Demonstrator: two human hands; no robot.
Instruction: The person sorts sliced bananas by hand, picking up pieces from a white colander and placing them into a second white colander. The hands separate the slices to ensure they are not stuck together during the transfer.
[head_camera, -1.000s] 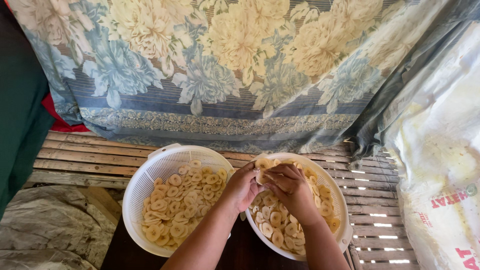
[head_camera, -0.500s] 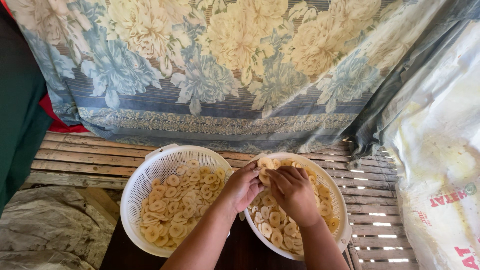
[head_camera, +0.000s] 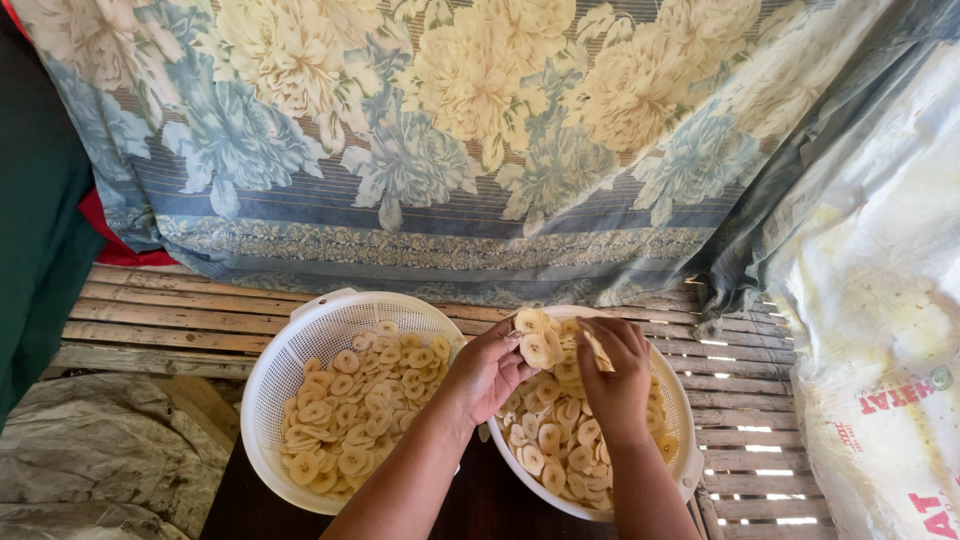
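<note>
**Both hands at the sliced fruit, lower centre of the frame**

The left hand pinched a clump of pale yellow round fruit slices between fingers and thumb – held over the far rim of the round white plastic bowl at lower right. The right hand closed on the same clump from the other side. At lower left stood a white perforated plastic colander of slices, on a slatted bamboo platform. A flowered cloth filled the upper frame.
</note>
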